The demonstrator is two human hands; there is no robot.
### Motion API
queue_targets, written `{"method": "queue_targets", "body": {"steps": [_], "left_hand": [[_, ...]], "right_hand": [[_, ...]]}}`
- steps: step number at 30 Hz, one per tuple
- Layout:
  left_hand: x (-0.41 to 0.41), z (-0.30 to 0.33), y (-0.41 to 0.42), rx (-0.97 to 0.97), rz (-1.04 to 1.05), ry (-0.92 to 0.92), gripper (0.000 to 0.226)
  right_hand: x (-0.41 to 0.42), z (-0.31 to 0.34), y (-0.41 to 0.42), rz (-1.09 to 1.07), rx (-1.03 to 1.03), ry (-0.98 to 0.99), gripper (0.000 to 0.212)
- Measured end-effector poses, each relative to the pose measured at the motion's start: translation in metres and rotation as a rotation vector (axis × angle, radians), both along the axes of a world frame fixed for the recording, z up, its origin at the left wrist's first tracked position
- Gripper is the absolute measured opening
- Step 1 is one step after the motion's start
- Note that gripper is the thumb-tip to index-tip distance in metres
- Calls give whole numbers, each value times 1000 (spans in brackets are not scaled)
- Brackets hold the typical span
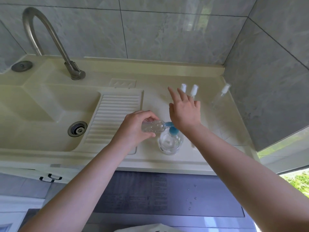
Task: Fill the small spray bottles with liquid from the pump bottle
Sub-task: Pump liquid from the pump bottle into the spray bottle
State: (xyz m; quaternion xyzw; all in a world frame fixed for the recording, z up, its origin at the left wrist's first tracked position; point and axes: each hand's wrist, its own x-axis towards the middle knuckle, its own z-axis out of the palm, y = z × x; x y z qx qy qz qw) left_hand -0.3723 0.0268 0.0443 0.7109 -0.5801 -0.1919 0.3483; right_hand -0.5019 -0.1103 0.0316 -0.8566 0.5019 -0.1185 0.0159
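Item 1: dark floor mat (167, 195), nearest the viewer, below the counter edge; water drops are seen on its right part.

Item 2: pump bottle (170, 143), clear body, blue pump head (173, 130), stood upright on the cream counter (209, 131) directly beneath the two hands.

Item 3: left hand (133, 129), fingers curled round a small clear bottle (153, 126). That bottle is held on its side, its open end turned to the right and met by the blue spout.

Item 4: right hand (184, 109), fingers straight and spread, nothing grasped; its heel is laid on the pump head, just right of the held bottle.

Item 5: ribbed drainboard (115, 116), left of the gripping hand; sink basin (41, 114) with metal drain (77, 128) further left.

Item 6: two small spray bottles with white caps (183, 87) (194, 89), upright, just beyond the right hand's fingertips. A third spray bottle (220, 96) is placed further right, near the tiled wall (167, 30).

Item 7: curved metal faucet (50, 34), far left, behind the basin.
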Motion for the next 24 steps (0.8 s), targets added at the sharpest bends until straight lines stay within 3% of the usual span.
{"method": "queue_targets", "body": {"steps": [6, 12, 18, 24], "left_hand": [[2, -3, -2, -13, -12, -7, 50], [2, -4, -2, -17, 0, 16, 50], [3, -2, -4, -10, -17, 0, 50], [1, -4, -3, -28, -6, 12, 51]], "right_hand": [[3, -12, 2, -14, 191, -54, 56], [7, 4, -3, 29, -17, 2, 65], [6, -12, 1, -11, 147, -37, 58], [6, 1, -5, 18, -79, -66, 69]]}}
